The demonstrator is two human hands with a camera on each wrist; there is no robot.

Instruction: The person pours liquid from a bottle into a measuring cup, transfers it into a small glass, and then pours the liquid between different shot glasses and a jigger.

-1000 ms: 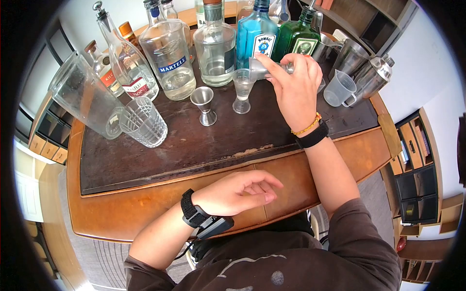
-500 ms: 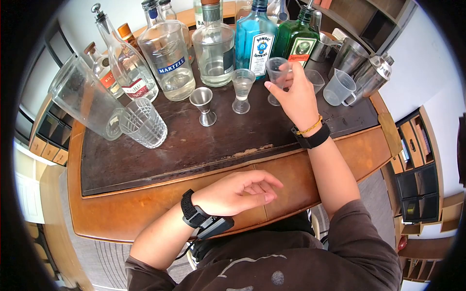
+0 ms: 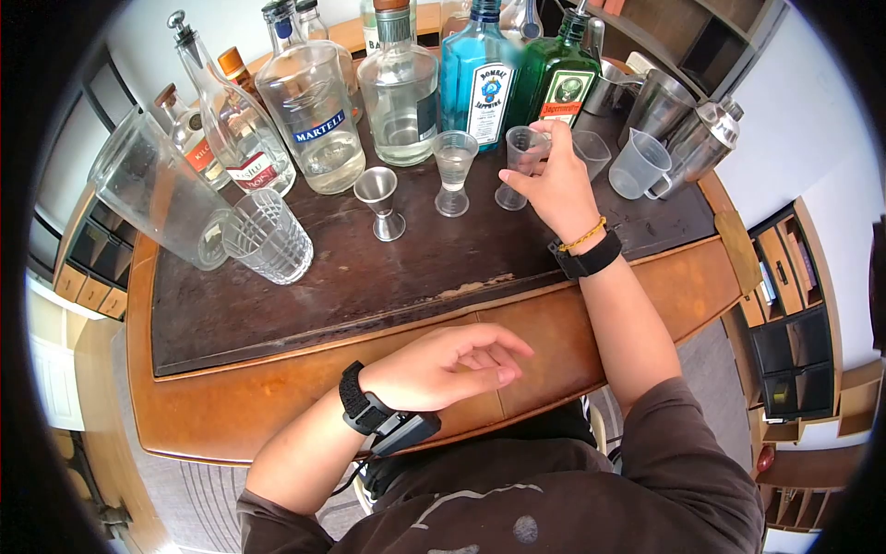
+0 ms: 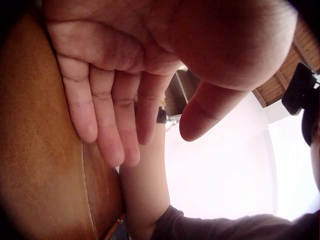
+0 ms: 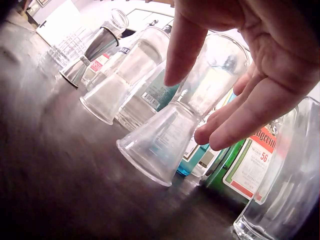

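Observation:
My right hand (image 3: 559, 185) holds a clear plastic jigger (image 5: 165, 140), thumb on one side and fingers on the other near its narrow waist. The jigger stands upright, its flared base down at the dark tabletop. Just left of it stands a second clear jigger (image 3: 453, 164) with clear liquid in its upper cup. A steel jigger (image 3: 379, 198) is further left. My left hand (image 3: 443, 365) lies over the tan leather front edge of the desk, holding nothing. In the left wrist view its fingers (image 4: 104, 115) hang loosely bent and the thumb stands apart.
Behind the jiggers stand a blue bottle (image 3: 481, 88), a green bottle (image 3: 556, 69), a Martell bottle (image 3: 318, 125) and several others. A cut-glass tumbler (image 3: 269, 238) and tall clear glass (image 3: 152, 185) are left. A plastic measuring jug (image 3: 640, 166) and steel shakers (image 3: 706, 143) stand right.
A second ago my right hand held the clear jigger tipped over the other one. It has since moved right, turned upright and come down on the tabletop. The left hand has stayed put.

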